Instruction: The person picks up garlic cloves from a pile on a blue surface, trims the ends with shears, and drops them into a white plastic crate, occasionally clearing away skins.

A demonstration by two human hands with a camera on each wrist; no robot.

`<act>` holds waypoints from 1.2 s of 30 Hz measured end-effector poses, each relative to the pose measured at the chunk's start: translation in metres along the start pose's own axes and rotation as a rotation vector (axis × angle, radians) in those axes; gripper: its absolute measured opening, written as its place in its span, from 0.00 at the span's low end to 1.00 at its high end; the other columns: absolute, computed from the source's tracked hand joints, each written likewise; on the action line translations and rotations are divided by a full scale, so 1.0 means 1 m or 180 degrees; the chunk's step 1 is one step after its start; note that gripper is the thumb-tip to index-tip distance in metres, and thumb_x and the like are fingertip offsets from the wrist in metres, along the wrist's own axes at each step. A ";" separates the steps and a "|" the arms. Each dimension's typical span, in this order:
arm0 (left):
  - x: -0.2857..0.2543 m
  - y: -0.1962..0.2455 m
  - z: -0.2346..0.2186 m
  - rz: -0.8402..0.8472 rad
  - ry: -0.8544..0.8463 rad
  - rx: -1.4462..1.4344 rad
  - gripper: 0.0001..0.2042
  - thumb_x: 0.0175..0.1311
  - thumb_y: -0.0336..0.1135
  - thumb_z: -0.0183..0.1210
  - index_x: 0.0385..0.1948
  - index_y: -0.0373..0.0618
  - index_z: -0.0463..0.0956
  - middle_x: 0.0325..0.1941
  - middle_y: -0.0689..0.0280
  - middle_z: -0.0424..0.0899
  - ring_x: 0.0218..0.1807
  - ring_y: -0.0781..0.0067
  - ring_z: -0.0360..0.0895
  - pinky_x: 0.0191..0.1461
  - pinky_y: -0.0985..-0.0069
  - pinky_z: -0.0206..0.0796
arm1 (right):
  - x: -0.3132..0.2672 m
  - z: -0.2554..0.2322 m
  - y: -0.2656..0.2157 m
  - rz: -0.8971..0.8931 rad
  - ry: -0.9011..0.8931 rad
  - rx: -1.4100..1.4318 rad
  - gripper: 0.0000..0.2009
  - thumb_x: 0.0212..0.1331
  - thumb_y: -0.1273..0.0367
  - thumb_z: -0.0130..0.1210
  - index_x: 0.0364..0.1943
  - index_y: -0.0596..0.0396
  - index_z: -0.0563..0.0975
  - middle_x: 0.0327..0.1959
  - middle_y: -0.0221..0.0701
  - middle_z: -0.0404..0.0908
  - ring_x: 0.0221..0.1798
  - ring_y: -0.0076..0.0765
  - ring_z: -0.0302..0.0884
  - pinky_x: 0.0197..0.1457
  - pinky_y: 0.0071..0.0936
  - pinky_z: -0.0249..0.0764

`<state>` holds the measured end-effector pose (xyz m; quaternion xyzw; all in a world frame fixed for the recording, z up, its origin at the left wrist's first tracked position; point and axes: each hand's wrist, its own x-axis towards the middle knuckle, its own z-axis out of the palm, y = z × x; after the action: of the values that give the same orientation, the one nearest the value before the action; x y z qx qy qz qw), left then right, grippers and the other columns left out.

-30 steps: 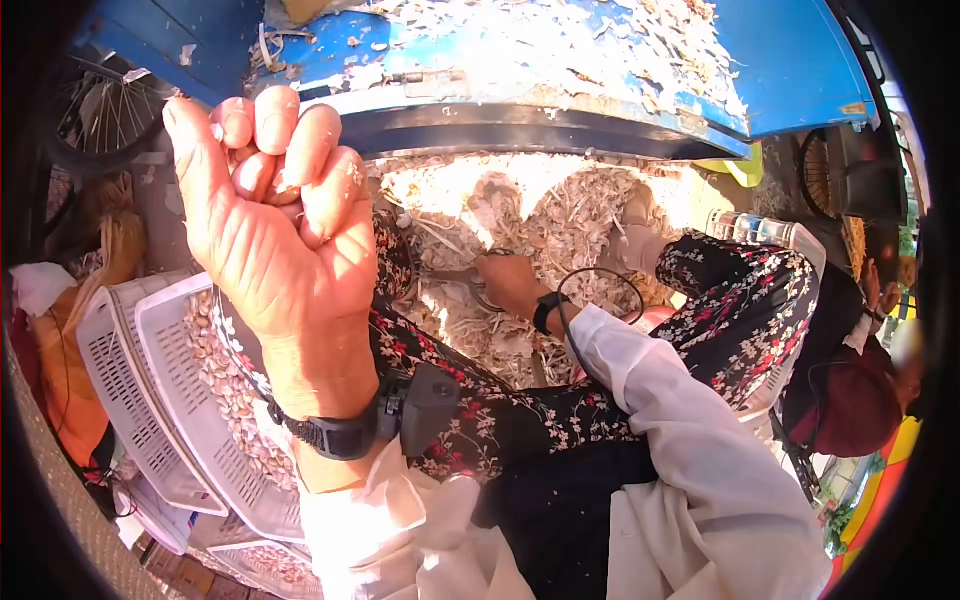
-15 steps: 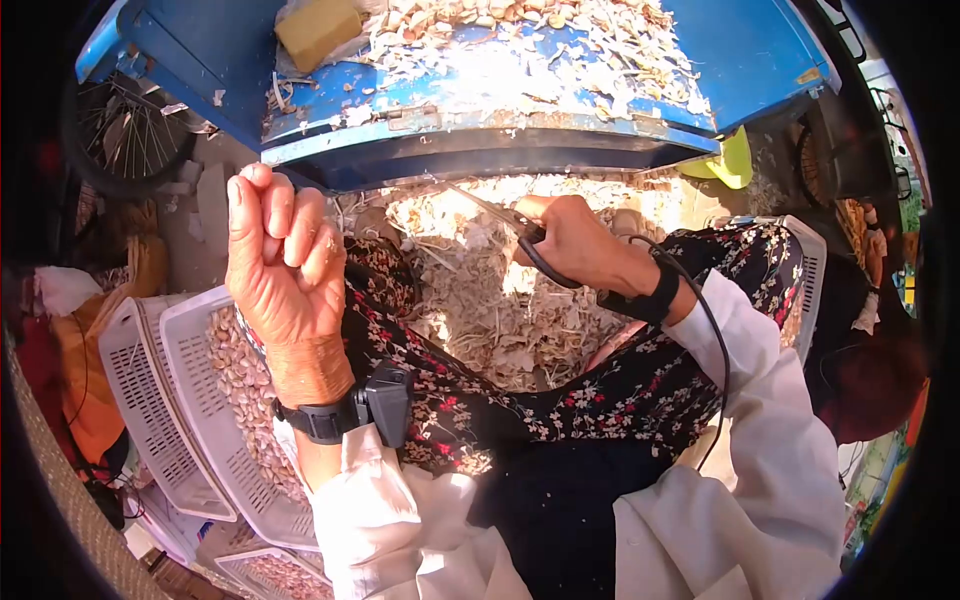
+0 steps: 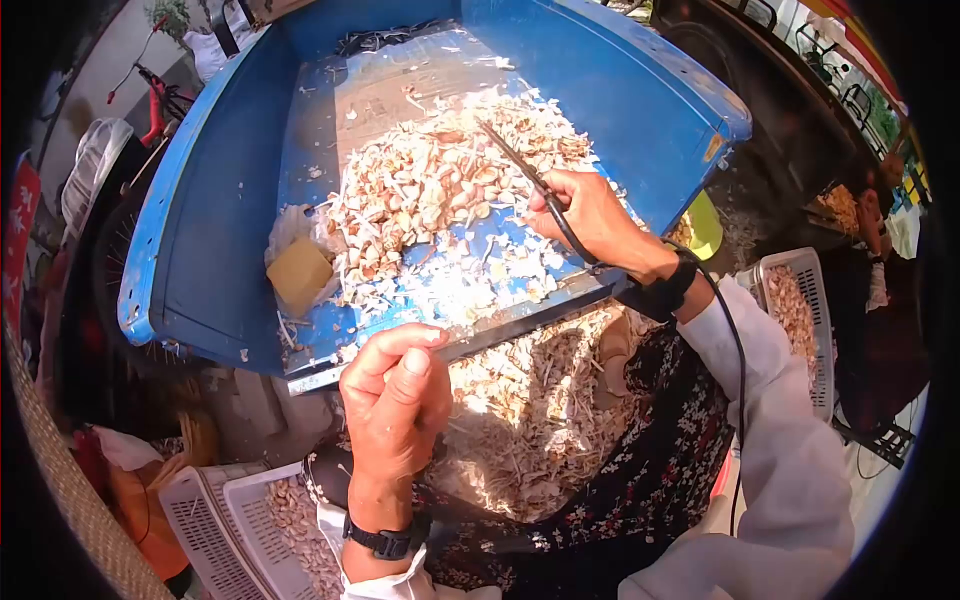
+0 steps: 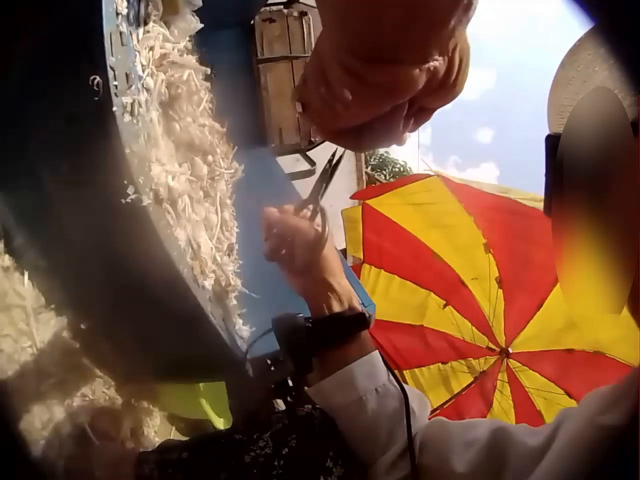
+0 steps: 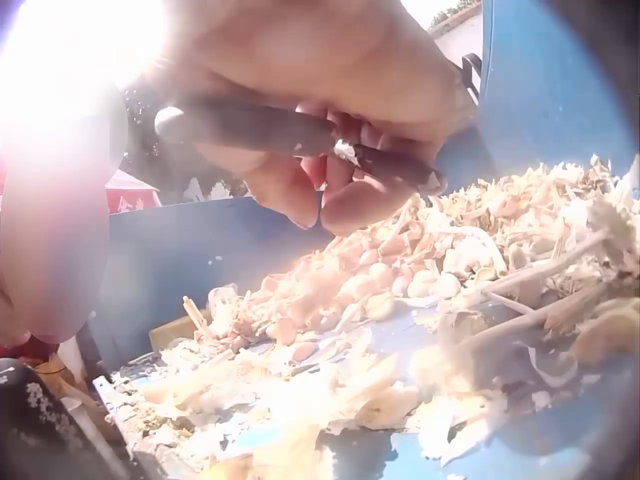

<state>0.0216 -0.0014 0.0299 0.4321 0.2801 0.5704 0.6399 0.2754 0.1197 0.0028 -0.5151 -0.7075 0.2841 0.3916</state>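
In the head view my right hand (image 3: 595, 222) grips dark-handled scissors (image 3: 514, 152), their blades angled up-left over a pile of pale garlic cloves and peelings (image 3: 425, 195) in a blue cart bed (image 3: 225, 210). The left wrist view also shows the scissors (image 4: 323, 184) in the right hand (image 4: 300, 258). In the right wrist view, fingers curl round a dark handle (image 5: 250, 127) just above the pile (image 5: 380, 270). My left hand (image 3: 395, 415) is raised at the cart's front edge, fingers curled and thumb up; its palm is hidden, with nothing visible held.
A yellow block (image 3: 300, 276) lies in the cart's near left corner. Peelings (image 3: 540, 410) cover the ground between the legs. Crates with cloves stand at left (image 3: 300, 530) and right (image 3: 795, 315). A lime-green container (image 3: 704, 225) is beside the cart.
The head view has tipped up, showing more of the cart. My right hand has risen from between the legs to over the cart with the scissors. My left hand has turned, fingers pointing right.
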 end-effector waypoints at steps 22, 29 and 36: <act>0.072 -0.096 -0.031 -0.0722 0.0627 0.0028 0.14 0.69 0.40 0.52 0.48 0.42 0.74 0.29 0.71 0.78 0.19 0.90 0.62 0.18 0.89 0.50 | 0.025 0.058 -0.034 -0.0436 -0.1048 -0.0432 0.14 0.43 0.64 0.66 0.30 0.58 0.76 0.21 0.32 0.74 0.24 0.24 0.67 0.29 0.28 0.67; 0.075 -0.088 -0.028 -0.0551 0.0792 0.0144 0.16 0.70 0.39 0.48 0.55 0.42 0.71 0.22 0.76 0.71 0.17 0.91 0.57 0.18 0.90 0.49 | 0.017 0.073 -0.027 0.0827 -0.0839 0.1952 0.07 0.50 0.77 0.61 0.31 0.64 0.75 0.29 0.33 0.79 0.30 0.23 0.77 0.33 0.21 0.74; 0.083 -0.089 -0.037 -0.0721 0.1297 -0.0203 0.09 0.70 0.39 0.49 0.35 0.45 0.73 0.15 0.78 0.64 0.14 0.91 0.54 0.16 0.88 0.43 | 0.020 0.055 -0.029 -0.0228 -0.0817 -0.0539 0.19 0.44 0.58 0.66 0.26 0.57 0.71 0.22 0.36 0.74 0.27 0.37 0.74 0.29 0.30 0.67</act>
<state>0.0493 0.0900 -0.0541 0.2534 0.4321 0.5790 0.6433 0.2110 0.1301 0.0025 -0.4802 -0.7911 0.2728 0.2631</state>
